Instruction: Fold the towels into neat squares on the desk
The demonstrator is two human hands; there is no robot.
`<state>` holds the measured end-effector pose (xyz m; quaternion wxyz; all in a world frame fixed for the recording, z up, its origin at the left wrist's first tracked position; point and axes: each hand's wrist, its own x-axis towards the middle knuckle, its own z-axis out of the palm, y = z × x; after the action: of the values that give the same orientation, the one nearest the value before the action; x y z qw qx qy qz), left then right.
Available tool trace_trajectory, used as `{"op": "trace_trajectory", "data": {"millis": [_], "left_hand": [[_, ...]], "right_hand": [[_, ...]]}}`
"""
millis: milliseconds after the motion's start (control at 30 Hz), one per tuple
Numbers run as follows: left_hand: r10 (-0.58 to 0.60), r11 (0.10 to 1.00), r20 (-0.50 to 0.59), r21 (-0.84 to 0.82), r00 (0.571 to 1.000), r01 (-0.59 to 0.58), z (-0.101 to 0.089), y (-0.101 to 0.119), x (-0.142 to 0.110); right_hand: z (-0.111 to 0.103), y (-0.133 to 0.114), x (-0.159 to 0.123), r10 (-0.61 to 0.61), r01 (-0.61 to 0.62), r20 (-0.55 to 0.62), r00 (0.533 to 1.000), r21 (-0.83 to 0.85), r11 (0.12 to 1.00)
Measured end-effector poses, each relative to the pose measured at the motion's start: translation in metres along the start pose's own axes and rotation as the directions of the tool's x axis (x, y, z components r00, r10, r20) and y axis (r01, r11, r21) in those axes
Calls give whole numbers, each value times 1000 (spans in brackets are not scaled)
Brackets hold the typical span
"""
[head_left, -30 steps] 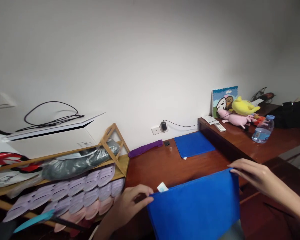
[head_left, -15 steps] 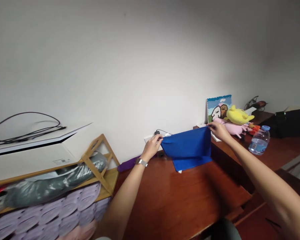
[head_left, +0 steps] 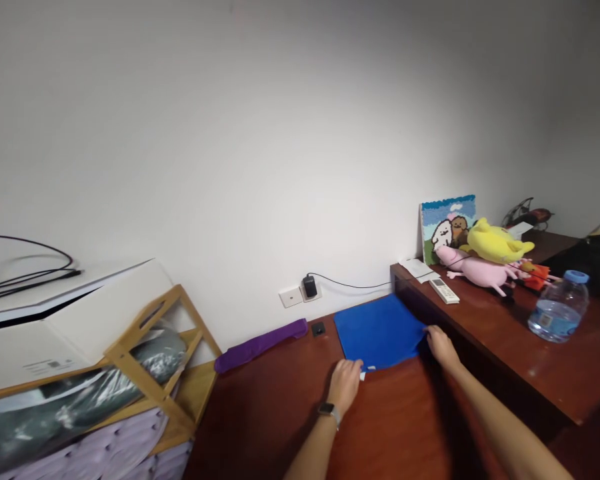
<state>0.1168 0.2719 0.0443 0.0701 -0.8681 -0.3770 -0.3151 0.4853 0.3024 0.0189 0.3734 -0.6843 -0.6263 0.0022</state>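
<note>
A blue cloth [head_left: 380, 330] lies almost flat on the reddish-brown tabletop [head_left: 380, 427], its far edge close to the wall. Small white tags show at its near left corner. My left hand [head_left: 346, 381], with a watch on the wrist, pinches the cloth near that corner. My right hand [head_left: 441, 345] holds the near right corner between thumb and fingers, lifting it slightly.
A purple folded item [head_left: 260, 345] lies along the wall beside a plugged-in black adapter [head_left: 309, 286]. On the raised right surface are a white remote [head_left: 445, 291], plush toys [head_left: 480, 268] and a water bottle [head_left: 559, 310]. A wooden rack [head_left: 150, 353] stands left.
The cloth was held up by its upper edge and hanging; now it is laid down on the table. Both hands have come down and nearer, to its near corners. The view has shifted somewhat.
</note>
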Motion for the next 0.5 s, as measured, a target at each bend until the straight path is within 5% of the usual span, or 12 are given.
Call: {"op": "trace_trajectory", "data": {"millis": [200,500], "left_hand": [[-95,995,77,-21,992,97,36,-4,-28],[-168,982,120,-63,978,177,32,-6,-59]], "right_hand": [[26,40,-33,-10,11,-30,999,40,999],[33,47,-59,-78,85,43,996,-197,977]]}}
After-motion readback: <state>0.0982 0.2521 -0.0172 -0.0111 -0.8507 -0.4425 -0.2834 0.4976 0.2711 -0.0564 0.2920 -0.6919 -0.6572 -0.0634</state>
